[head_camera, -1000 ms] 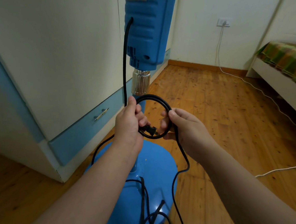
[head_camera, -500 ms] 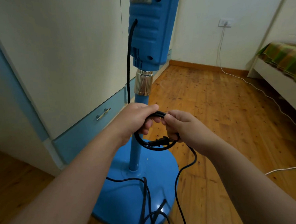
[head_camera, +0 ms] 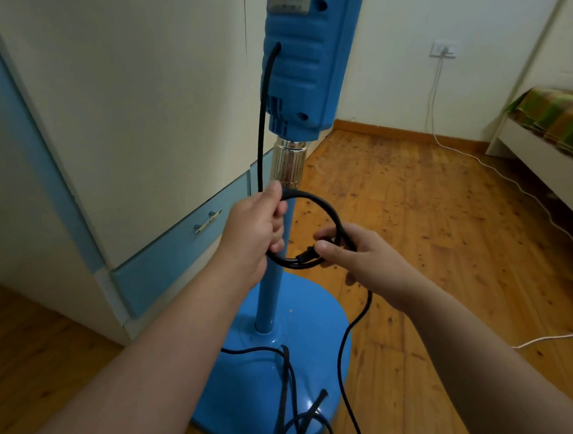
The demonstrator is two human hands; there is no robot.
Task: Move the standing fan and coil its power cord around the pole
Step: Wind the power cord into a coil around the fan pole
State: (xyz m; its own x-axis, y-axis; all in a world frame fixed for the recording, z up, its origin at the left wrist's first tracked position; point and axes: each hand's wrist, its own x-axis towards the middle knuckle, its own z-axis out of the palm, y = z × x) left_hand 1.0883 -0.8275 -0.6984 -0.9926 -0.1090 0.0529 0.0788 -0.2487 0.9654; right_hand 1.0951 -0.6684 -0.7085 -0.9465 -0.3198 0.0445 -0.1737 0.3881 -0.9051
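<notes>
Two hands hold one loop of the black power cord (head_camera: 324,211) against the blue pole (head_camera: 275,283) — the left hand (head_camera: 256,238) gripping its upper-left arc, the right hand (head_camera: 360,259) pinching its lower right by the plug (head_camera: 305,257). The fan stands on its round blue base (head_camera: 254,384) on the wooden floor (head_camera: 445,241) beside the wardrobe (head_camera: 124,125) — slack cord trails over the base.

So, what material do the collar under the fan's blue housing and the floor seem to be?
Collar: probably chromed metal or plated plastic, since it is ribbed and mirror-bright. Floor: wood boards, warm orange with dark knots and visible seams, apparently varnished.
</notes>
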